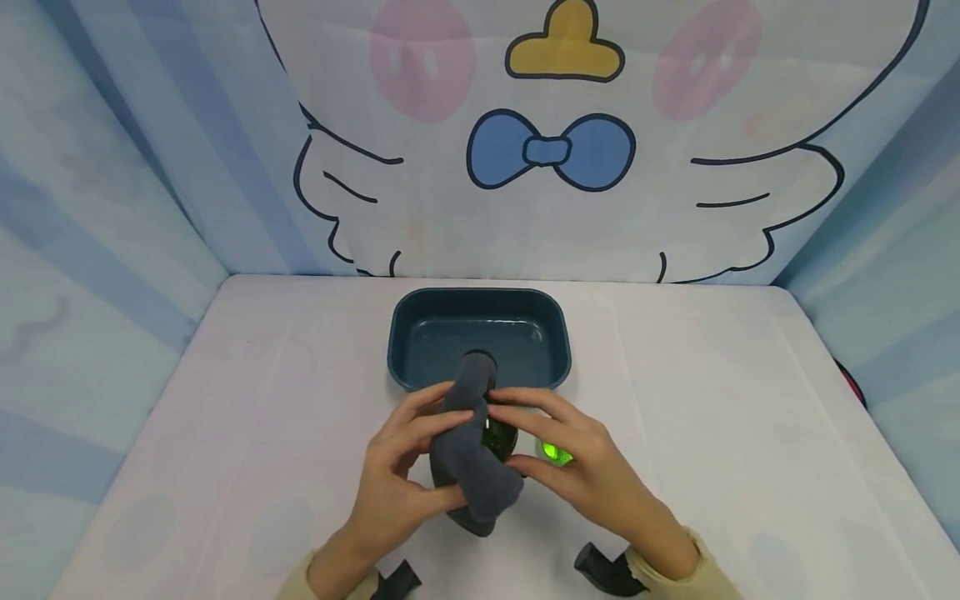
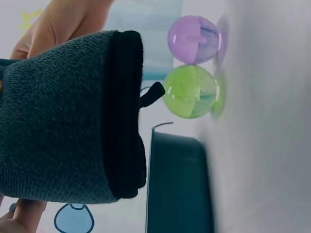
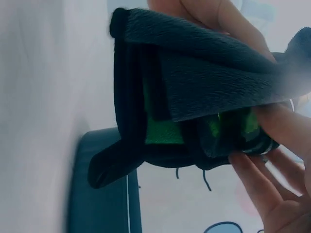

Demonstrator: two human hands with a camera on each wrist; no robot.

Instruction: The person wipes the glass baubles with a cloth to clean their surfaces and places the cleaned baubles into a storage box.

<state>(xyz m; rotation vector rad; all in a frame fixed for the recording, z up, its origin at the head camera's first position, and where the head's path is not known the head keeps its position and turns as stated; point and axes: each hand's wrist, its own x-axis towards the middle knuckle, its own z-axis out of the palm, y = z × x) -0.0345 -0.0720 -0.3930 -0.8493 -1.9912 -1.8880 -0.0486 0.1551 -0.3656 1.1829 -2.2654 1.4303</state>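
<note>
Above the table, just in front of the basin, my left hand (image 1: 393, 475) grips a folded dark grey cloth (image 1: 465, 450) with black edging and a small loop. A shiny, rounded, see-through green object (image 1: 499, 437) sits within the cloth's folds; the cloth covers much of it. My right hand (image 1: 588, 458) pinches this green object and the cloth from the right side, and its fingers show in the right wrist view. A clear green ball (image 1: 555, 452) lies on the table beside the right hand. Touching it in the left wrist view is a clear purple ball (image 2: 193, 40).
A dark teal rectangular basin (image 1: 480, 333) stands at the back middle of the white table (image 1: 712, 400), just beyond the hands. Printed curtains (image 1: 547, 225) hang behind and at both sides. Black straps (image 1: 609, 571) show near the wrists.
</note>
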